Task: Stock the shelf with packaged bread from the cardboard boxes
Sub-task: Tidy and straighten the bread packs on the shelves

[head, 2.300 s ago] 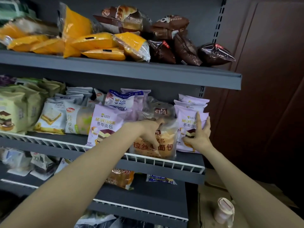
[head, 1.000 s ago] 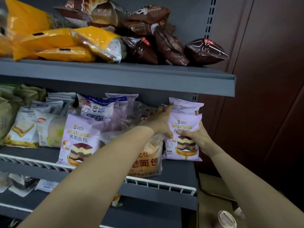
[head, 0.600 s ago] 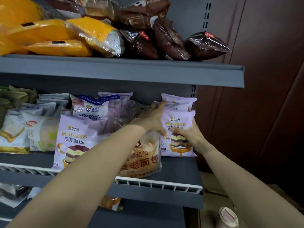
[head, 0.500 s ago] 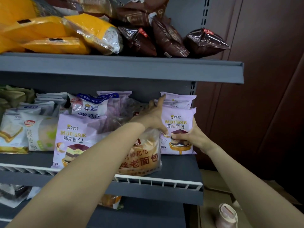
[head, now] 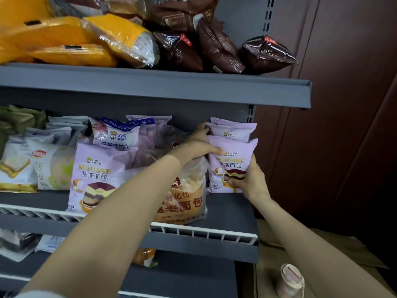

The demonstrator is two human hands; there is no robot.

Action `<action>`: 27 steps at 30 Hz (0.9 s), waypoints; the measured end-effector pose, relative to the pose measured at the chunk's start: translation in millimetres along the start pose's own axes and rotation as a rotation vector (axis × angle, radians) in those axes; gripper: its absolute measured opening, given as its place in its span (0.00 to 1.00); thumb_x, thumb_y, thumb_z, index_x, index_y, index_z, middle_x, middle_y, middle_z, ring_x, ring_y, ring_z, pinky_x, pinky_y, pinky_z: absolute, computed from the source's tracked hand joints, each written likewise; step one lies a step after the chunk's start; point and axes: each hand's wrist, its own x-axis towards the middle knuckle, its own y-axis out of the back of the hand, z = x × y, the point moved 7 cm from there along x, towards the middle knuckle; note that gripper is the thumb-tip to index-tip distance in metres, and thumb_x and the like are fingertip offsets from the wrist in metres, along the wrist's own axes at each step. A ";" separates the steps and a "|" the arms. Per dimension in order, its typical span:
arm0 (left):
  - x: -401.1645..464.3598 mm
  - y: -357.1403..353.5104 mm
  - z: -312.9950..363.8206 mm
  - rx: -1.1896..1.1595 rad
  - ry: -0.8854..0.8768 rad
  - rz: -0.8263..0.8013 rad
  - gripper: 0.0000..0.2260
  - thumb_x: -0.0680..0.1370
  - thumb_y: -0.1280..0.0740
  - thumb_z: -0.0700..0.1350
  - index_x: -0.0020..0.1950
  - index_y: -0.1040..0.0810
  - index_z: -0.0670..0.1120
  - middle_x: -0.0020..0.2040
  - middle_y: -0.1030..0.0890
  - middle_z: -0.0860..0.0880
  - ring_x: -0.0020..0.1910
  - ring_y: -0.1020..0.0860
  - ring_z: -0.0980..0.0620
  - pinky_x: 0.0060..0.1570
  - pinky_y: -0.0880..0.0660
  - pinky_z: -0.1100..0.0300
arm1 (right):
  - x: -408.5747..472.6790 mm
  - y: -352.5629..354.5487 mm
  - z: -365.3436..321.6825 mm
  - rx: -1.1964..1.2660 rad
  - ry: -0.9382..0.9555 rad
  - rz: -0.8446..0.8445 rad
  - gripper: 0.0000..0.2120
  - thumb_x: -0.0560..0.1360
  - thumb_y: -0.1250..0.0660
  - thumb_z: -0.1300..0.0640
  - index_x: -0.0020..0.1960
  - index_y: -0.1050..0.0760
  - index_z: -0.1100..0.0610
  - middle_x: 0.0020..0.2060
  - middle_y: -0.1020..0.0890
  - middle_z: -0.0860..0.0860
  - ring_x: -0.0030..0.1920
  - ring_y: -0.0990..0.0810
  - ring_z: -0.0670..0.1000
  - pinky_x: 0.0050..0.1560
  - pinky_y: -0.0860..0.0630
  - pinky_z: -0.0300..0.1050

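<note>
The grey shelf [head: 150,87] unit fills the frame from 9 o'clock across to about 2 o'clock, with a dark brown wall panel [head: 343,125] to its right. The top tier carries yellow packs [head: 71,52] at 10 o'clock and glossy brown packs [head: 266,54] toward 1 o'clock; the leftmost yellow ones are cut off by the frame edge. The middle tier, fronted by a white wire rail [head: 204,233], holds pale and lilac bread packets. A large lilac mousse bread packet [head: 96,175] leans at 8 o'clock, its lower right corner hidden behind the left forearm. A clear bag of orange-printed bread [head: 182,203] stands near centre, its upper part covered by the left wrist.

Both bare arms reach up and forward from the bottom edge. The left hand [head: 199,145] lies at centre, its fingers curled round the left edge of the front mousse packet [head: 234,164], thumb across the packet's upper face. The right hand [head: 247,179] at 3 o'clock of centre grips the same packet at its lower right corner, fingers wrapped over the printed cake. The packet stands upright at the shelf's right end, touching similar lilac packets [head: 234,130] behind it; how many are stacked there cannot be told.

At 5 o'clock, cardboard boxes [head: 335,248] sit low beside the shelf, mostly hidden by the right forearm, with a small pale wrapped item [head: 290,280] whose label is unreadable.
</note>
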 end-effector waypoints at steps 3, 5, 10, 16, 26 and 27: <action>-0.5 1.5 0.0 0.009 -0.018 -0.010 0.53 0.63 0.20 0.43 0.78 0.51 0.45 0.76 0.41 0.51 0.74 0.39 0.53 0.69 0.37 0.62 | -1.4 1.6 -2.0 0.110 -0.028 -0.111 0.48 0.60 0.20 0.63 0.71 0.44 0.50 0.55 0.21 0.51 0.52 0.19 0.51 0.52 0.21 0.49; -1.6 3.2 1.0 0.069 -0.030 -0.032 0.53 0.64 0.21 0.43 0.78 0.54 0.47 0.76 0.42 0.52 0.74 0.40 0.53 0.67 0.39 0.64 | 0.4 6.8 -8.6 0.374 -0.028 -0.175 0.47 0.62 0.22 0.70 0.71 0.45 0.52 0.59 0.23 0.54 0.48 0.18 0.47 0.47 0.19 0.46; -6.2 7.5 -0.8 0.251 -0.050 -0.077 0.47 0.66 0.23 0.43 0.77 0.49 0.48 0.74 0.36 0.49 0.70 0.34 0.48 0.66 0.33 0.58 | 3.0 31.0 -60.3 -0.152 0.317 0.268 0.64 0.56 0.17 0.55 0.78 0.58 0.57 0.76 0.50 0.59 0.76 0.48 0.57 0.73 0.49 0.43; -26.6 35.9 8.9 0.370 -0.092 0.035 0.30 0.74 0.31 0.44 0.73 0.38 0.44 0.68 0.28 0.45 0.66 0.28 0.45 0.62 0.31 0.59 | -5.1 0.2 -82.1 -0.860 0.609 0.175 0.53 0.56 0.21 0.40 0.74 0.38 0.59 0.68 0.29 0.61 0.71 0.33 0.61 0.71 0.43 0.58; -113.5 72.2 -2.6 0.546 -0.016 -0.028 0.19 0.80 0.42 0.57 0.68 0.29 0.50 0.70 0.30 0.50 0.69 0.33 0.49 0.71 0.41 0.54 | -38.8 -12.7 -110.6 -0.618 0.582 0.029 0.35 0.73 0.34 0.65 0.76 0.44 0.53 0.75 0.42 0.59 0.74 0.41 0.59 0.69 0.37 0.51; -123.6 67.8 -10.2 0.532 -0.016 -0.123 0.28 0.75 0.38 0.62 0.71 0.32 0.49 0.72 0.31 0.51 0.70 0.33 0.49 0.71 0.38 0.54 | -44.9 -11.4 -114.2 -0.498 0.547 0.008 0.30 0.76 0.38 0.65 0.75 0.41 0.53 0.70 0.35 0.60 0.68 0.34 0.60 0.60 0.31 0.52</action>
